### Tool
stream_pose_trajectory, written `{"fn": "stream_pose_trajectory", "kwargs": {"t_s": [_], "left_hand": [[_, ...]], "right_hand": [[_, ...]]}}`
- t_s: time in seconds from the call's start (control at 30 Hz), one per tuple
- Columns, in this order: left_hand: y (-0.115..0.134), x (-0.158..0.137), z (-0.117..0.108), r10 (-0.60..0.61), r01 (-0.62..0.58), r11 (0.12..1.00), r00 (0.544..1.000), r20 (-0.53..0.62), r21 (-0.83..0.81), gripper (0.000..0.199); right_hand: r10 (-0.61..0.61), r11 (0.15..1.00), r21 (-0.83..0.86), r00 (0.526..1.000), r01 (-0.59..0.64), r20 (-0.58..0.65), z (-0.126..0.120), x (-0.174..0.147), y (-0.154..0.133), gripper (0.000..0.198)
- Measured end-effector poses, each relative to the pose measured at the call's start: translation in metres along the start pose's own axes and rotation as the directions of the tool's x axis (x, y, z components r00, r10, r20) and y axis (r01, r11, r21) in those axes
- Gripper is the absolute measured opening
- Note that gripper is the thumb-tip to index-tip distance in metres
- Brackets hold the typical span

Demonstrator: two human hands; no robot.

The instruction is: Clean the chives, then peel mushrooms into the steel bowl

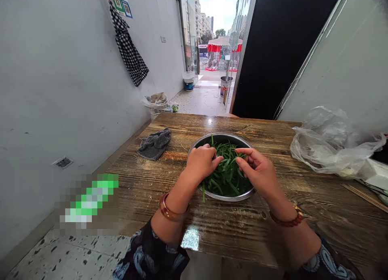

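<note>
A round metal bowl (226, 198) on the table holds a heap of long, thin green leaf strips (226, 177), which look like chives. Over the bowl's left side is my left hand (201, 160), fingers curled down among the greens and thumb stretched toward the middle; whatever it grips is hidden beneath the fingers. My right hand (257, 168) is at the right side of the bowl, thumb and forefinger pinched close together on a green strip. One strip hangs over the bowl's front left rim.
On the wooden table (145, 195), a dark grey cloth (155, 144) lies at left. Clear plastic bags (336, 146) and thin wooden sticks (365, 197) lie at right. Beyond the table stand a bagged bin (156, 102), buckets near the open doorway, and a checked cloth (129, 49) hangs on the wall.
</note>
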State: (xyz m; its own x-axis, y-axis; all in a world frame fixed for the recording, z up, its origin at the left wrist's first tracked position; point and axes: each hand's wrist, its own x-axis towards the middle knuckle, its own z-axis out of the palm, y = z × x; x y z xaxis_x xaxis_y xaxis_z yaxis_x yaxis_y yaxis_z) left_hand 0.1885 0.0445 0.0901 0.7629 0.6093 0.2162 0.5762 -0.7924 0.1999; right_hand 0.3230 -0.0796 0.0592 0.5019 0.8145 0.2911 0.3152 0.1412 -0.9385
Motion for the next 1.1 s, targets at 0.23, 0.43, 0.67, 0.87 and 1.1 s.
{"fn": "stream_pose_trajectory", "kwargs": {"t_s": [0.23,0.43,0.67,0.87,1.1], "left_hand": [[-0.007,0.002,0.006,0.048,-0.037,0.985,0.997,0.067,-0.167,0.007],[-0.01,0.008,0.004,0.04,-0.091,0.885,0.992,-0.12,-0.457,0.008],[-0.003,0.007,0.003,0.023,-0.039,0.633,0.999,-0.032,-0.773,0.005],[0.002,0.005,0.005,0.048,-0.042,0.556,0.999,-0.019,-0.83,0.006],[0.004,0.006,0.003,-0.014,-0.03,0.551,0.999,-0.046,-0.834,0.008]], "right_hand": [[-0.008,1.0,-0.007,1.0,0.008,0.003,0.0,0.0,0.0,0.03],[-0.028,1.0,-0.01,0.999,0.029,0.024,0.0,0.0,0.004,0.031],[-0.073,0.992,-0.099,0.992,0.083,0.107,0.0,-0.002,-0.002,0.028],[-0.1,0.98,-0.156,0.982,0.125,0.159,0.0,-0.002,-0.003,0.026],[-0.097,0.975,-0.186,0.986,0.122,0.139,0.0,-0.002,-0.002,0.032]]}}
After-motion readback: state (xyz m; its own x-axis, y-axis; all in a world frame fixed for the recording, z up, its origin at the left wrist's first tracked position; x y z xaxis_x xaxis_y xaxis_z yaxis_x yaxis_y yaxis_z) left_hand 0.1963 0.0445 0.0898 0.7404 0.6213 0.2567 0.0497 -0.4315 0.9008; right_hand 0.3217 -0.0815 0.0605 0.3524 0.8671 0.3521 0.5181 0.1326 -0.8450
